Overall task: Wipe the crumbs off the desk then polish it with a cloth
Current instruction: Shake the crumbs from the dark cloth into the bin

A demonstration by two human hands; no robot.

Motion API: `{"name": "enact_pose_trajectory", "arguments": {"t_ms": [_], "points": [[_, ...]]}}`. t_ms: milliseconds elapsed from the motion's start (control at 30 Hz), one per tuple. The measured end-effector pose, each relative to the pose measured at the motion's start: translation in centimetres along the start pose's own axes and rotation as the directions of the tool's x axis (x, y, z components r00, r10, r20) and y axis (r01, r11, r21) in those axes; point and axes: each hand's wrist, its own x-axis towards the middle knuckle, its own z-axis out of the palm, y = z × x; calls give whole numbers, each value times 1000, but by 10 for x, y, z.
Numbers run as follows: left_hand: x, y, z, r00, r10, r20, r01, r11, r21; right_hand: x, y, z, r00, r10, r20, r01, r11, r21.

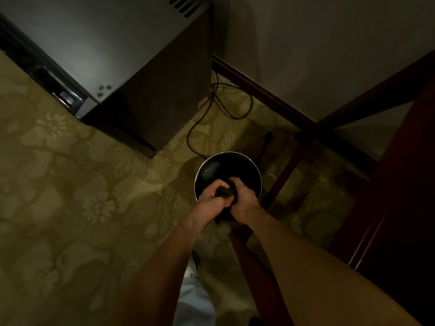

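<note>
Both your hands, left and right, fingers curled tight round the bunched dark cloth, hold it over the round bin on the floor beside the tabletop's edge, apparently shedding crumbs; polishing calls for lifting the cloth back up.

Dim, yellowish indoor light: a soft sheen falls on the flat grey cabinet top, while the dark red wooden desk sinks into shadow. Wide-angle bending at the edges, slight softness throughout.
</note>
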Motion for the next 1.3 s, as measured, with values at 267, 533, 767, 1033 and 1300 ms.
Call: {"name": "enact_pose_trajectory", "arguments": {"t_ms": [267,533,767,1033,1300], "points": [[-7,4,-7,995,38,-87,-37,999,22,4,22,-2,988,45,-147,-82,964,-254],[-7,1,-10,979,143,-143,-45,844,535,-3,19,-8,980,-78,-183,40,979,-202],[-10,2,-9,952,268,-146,-128,784,607,-6,18,-8,982,-113,-153,36,900,-433],[-4,-5,-18,949,290,-122,-188,832,521,-1,25,-11,980,-42,-194,-62,863,-501],[-2,3,-10,963,75,-260,-5,966,260,5,18,-4,936,173,-307,-191,981,-30]]}}
